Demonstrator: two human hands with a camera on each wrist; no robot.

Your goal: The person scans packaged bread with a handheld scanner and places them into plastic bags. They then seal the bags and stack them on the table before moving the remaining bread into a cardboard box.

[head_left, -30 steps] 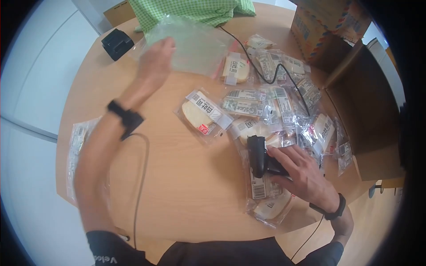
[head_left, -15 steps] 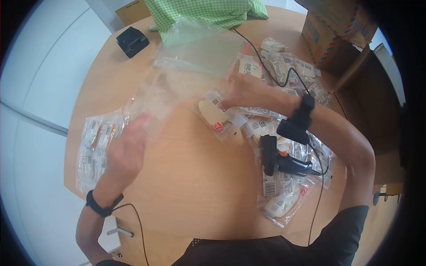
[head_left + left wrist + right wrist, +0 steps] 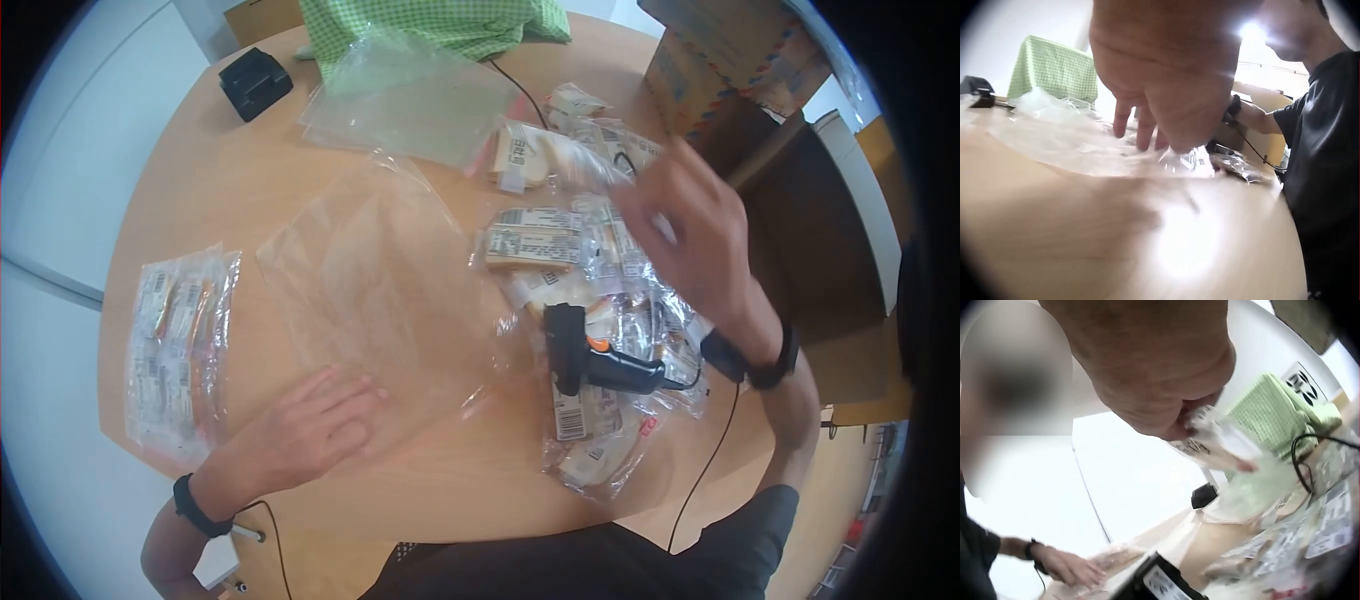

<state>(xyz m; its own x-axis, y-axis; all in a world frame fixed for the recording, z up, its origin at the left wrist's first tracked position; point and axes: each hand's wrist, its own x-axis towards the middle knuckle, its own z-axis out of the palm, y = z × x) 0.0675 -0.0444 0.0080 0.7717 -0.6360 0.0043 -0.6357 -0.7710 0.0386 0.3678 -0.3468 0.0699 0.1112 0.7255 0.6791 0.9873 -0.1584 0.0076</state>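
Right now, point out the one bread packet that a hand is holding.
The packet in the right hand, raised above the table. The other packets lie there with neither hand holding them.

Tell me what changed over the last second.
The right hand let go of the scanner and now holds a bread packet taken from the left edge of the pile. A clear bag was drawn closer and lies left of the pile, the left hand at its near edge. The open box and green cloth stayed put.

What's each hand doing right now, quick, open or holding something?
Left hand: open, at the clear bag's near edge.
Right hand: closed, holding a bread pack.
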